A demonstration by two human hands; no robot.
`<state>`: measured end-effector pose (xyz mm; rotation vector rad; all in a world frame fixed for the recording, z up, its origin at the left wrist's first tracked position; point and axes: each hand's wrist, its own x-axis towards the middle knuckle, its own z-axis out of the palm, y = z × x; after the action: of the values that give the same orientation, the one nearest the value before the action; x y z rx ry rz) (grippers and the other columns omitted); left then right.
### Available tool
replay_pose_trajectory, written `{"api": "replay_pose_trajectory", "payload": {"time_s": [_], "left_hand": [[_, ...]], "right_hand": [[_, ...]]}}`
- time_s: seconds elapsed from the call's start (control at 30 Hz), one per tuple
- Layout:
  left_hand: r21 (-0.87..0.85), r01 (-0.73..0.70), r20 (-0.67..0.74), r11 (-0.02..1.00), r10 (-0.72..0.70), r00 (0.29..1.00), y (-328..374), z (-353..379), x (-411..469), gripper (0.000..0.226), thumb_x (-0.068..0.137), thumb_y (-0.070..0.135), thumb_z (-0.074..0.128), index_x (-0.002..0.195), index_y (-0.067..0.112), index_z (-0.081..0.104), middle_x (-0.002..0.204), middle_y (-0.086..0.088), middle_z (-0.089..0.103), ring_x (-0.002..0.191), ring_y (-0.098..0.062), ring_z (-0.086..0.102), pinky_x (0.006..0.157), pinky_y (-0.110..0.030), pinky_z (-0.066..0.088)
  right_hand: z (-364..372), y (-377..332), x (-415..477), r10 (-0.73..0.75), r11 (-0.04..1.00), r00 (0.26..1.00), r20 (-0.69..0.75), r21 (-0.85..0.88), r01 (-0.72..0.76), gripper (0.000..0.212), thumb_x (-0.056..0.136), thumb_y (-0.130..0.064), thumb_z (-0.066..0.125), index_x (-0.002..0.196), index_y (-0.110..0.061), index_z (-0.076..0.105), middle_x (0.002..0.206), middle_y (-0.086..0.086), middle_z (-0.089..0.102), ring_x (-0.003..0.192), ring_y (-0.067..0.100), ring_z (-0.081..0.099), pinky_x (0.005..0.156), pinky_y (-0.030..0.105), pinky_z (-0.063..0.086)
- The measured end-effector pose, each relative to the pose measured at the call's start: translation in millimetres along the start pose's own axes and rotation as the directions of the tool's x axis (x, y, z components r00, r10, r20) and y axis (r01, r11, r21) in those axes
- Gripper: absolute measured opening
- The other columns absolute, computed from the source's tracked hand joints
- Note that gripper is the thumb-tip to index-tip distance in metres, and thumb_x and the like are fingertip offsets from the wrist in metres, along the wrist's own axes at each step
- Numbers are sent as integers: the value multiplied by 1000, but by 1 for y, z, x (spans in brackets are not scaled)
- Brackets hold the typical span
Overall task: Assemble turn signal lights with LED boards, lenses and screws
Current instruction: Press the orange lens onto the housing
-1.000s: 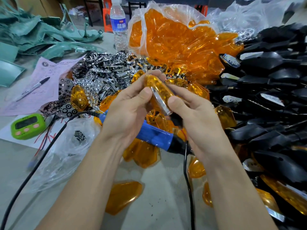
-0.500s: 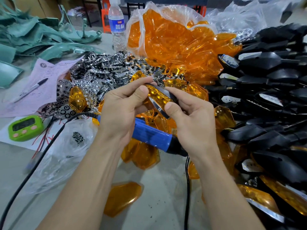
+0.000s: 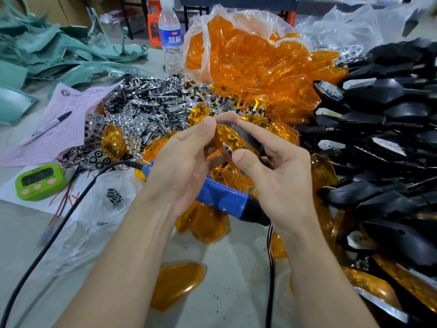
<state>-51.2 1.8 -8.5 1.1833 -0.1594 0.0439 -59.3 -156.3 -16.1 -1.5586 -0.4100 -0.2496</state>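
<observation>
bare table (image 3: 227,268) near — lens pile (image 3: 260,58), black housings (image 3: 390,110) crowding beyond

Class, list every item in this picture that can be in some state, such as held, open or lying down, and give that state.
Lamp, held up between both hands, amber lens showing.
Left hand, pinches the lamp.
Right hand, holds the lamp, thumb on its edge.
Screwdriver, lying unheld below the hands.
Bottle, upright, capped.
Lens bag, open.
Pen, lying on paper.
Timer, face up.
</observation>
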Motion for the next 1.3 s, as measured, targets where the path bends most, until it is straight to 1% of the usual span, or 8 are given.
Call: {"api": "replay_pose_trajectory", "payload": {"time_s": [0.13,0.33,0.63,0.73,0.87,1.0,1.1,1.3], "left_hand": [[-39,11,-9,999,-11,1000,-4,6,-1,41,94,34,54,119,7,71,116,-14,73,100,-27,68,82,-37,60],[-24,1,-38,1000,-1,999,-7,8,0,32,91,30,57,105,9,76,106,-9,77,91,-20,72,79,-33,61],[-30,21,-37,999,-22,999,-6,6,0,27,92,33,60,94,18,83,113,-9,74,98,-24,71,83,-34,63],[27,49,-39,998,-48,998,-9,9,4,28,98,30,56,85,27,81,119,-6,77,108,-24,73,91,-45,61],[14,34,-4,999,-33,999,-9,12,6,50,92,34,33,112,17,75,130,-8,72,124,-21,67,96,-45,56],[-30,-14,-10,999,14,1000,-10,15,0,55,96,53,37,85,13,74,110,-18,75,107,-35,69,96,-56,49],[61,-25,-65,998,29,997,-11,21,-1,42,93,46,46,76,20,74,93,-15,75,95,-37,68,88,-67,48],[-38,20,-120,999,-24,993,-10,28,0,31,84,26,50,61,19,71,79,-12,75,80,-22,75,82,-49,51]], "right_hand": [[9,-2,-6,9,995,996,-89,-102,-18,43,92,-11,75,133,-25,71,122,-16,74,116,2,67,99,31,57],[20,0,-12,-11,988,991,-137,-155,-11,41,93,-16,73,128,-37,70,126,-16,71,121,3,64,103,32,54],[26,7,-9,21,995,991,-133,-89,-33,41,94,-16,71,135,-21,70,131,-9,71,126,9,63,107,39,52],[26,6,-9,51,998,992,-117,-22,-53,43,92,-18,70,135,-21,70,128,-14,72,124,2,63,108,37,52],[28,3,-6,74,992,996,-40,109,-69,38,90,-12,70,127,-18,74,117,-2,77,112,13,71,100,40,57],[28,0,-5,38,978,997,73,203,-52,36,88,-4,69,111,-30,75,92,-14,76,84,2,70,76,17,54],[31,-1,-6,67,955,997,50,286,-79,37,84,-5,69,108,-33,75,97,-9,78,89,4,72,76,17,54],[36,2,-9,92,933,996,9,349,-89,30,86,-3,66,106,-22,78,91,-3,76,84,5,69,72,17,53]]}}
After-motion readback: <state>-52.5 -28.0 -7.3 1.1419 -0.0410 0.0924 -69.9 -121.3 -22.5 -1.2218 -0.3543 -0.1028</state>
